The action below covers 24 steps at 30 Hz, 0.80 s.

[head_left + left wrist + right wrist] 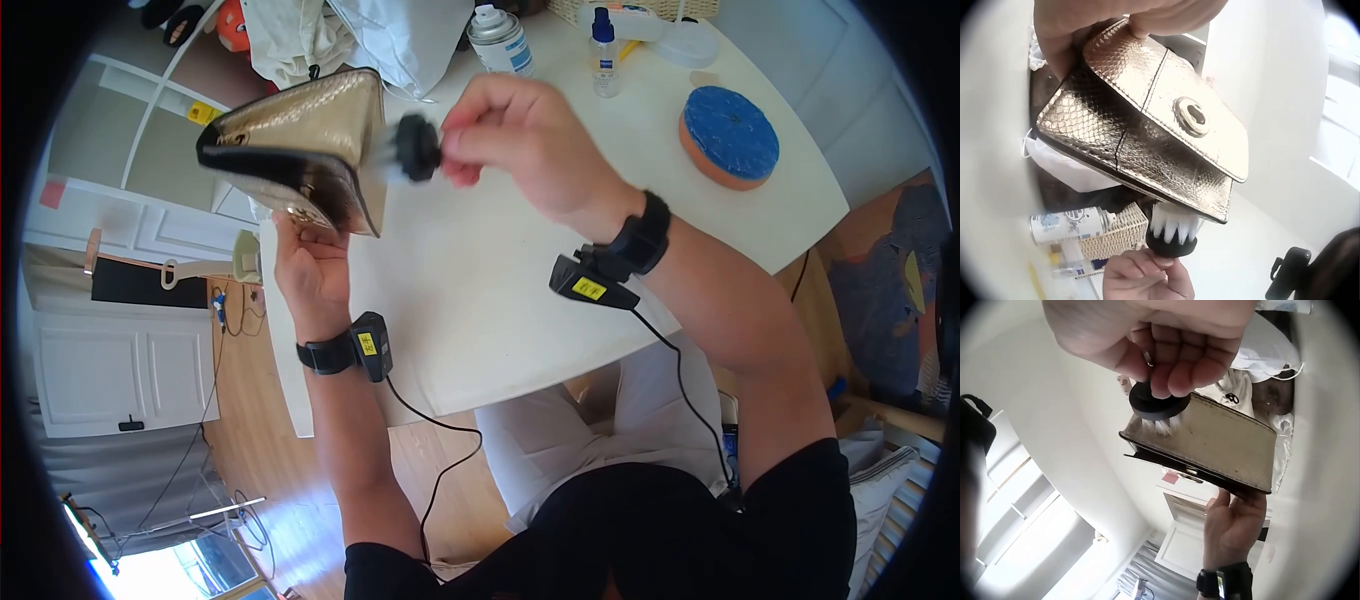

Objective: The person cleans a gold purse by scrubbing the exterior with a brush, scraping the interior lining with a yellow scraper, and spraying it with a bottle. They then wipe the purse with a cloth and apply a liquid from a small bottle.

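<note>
My left hand (316,272) grips a gold, snakeskin-textured handbag (300,120) by one end and holds it up over the left of the table. A flap with a round metal clasp (1192,117) shows in the left wrist view. Between the thumb and fingers of my right hand (535,150) is a small round brush (415,147) with a black back and white bristles. The bristles (1163,427) are against the bag's plain, flat side in the right wrist view. In the head view the brush is blurred.
On the white table (520,300), a blue-topped round block (730,135) lies to the right. A spray can (500,40), a blue-capped bottle (604,60) and a woven basket (1116,231) stand at the back. White cloth bags (400,40) lie behind the handbag. Shelves (120,120) are at left.
</note>
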### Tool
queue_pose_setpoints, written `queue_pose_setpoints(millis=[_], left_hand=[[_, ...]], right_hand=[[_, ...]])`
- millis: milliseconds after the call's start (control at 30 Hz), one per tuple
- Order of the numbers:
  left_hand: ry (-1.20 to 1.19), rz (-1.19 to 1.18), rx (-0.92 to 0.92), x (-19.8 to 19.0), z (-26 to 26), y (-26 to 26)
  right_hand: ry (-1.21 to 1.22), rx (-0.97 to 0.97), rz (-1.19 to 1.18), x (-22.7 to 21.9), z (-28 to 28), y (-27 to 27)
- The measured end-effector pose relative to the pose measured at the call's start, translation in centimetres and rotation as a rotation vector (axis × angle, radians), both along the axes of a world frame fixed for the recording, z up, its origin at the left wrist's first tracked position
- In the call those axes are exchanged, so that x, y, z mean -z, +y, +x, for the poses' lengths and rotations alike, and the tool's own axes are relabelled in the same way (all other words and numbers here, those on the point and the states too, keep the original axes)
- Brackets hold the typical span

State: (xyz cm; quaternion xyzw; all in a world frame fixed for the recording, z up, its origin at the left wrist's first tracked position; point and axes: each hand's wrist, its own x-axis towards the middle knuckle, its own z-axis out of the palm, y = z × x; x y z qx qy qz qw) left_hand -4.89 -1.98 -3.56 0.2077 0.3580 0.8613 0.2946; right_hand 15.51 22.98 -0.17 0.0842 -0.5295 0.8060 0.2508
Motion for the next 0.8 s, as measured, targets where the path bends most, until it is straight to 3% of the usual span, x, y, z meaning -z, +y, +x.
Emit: queue_pose_setpoints(millis=[67, 100, 167, 233, 300, 333, 400, 500, 567, 633, 667, 733, 767, 800], left_hand=[[0.023, -0.070, -0.272, -1.1, 1.0, 0.6], [0.016, -0.062, -0.278, -1.8, 1.4, 0.8], [0.267, -0.272, -0.561, -2.8, 1.9, 1.0], [0.313, -0.334, -0.600, -2.8, 2.0, 0.5], [0.508, -0.576, -0.699, -2.4, 1.7, 0.6], [0.503, -0.576, -0.701, -2.6, 2.2, 0.9], [0.494, -0.719, -0.569, -3.3, 3.6, 2.0], [0.504, -0.657, -0.442, -3.5, 3.7, 1.6], [0.543, -0.714, -0.455, -4.2, 4.2, 1.4], [0.574, -0.772, -0.467, -4.3, 4.0, 1.0], [0.600, -0.797, -0.478, -4.2, 3.5, 0.7], [0.622, -0.821, -0.499, -4.2, 3.4, 0.4], [0.662, -0.751, -0.479, -4.3, 3.6, 0.7], [0.703, -0.681, -0.457, -4.5, 3.9, 0.9]], right_hand=[[-0.002, 0.083, 0.001, -1.0, 0.4, 2.2], [0.001, 0.170, -0.009, -1.5, 0.6, 3.4], [-0.196, 0.642, 0.699, -2.4, 1.3, 5.5], [-0.780, 0.642, 1.387, -4.0, 2.5, 7.8], [-0.895, 0.623, 1.424, -2.3, 2.3, 9.5], [-1.014, 0.603, 1.458, -1.8, 2.2, 9.9], [-1.067, 0.558, 1.462, -2.1, 2.3, 10.2], [-1.115, 0.519, 1.465, -3.1, 2.8, 10.2], [-1.115, 0.517, 1.459, -3.0, 3.6, 9.6], [-0.840, 0.812, 1.435, -2.9, 4.2, 8.9], [-0.833, 0.804, 1.441, -2.9, 4.1, 8.4], [-0.435, 0.916, 1.253, -3.1, 3.2, 7.0], [-0.428, 0.910, 1.255, -3.0, 2.6, 6.1], [-0.352, 0.759, 1.180, -2.5, 2.0, 5.1]])
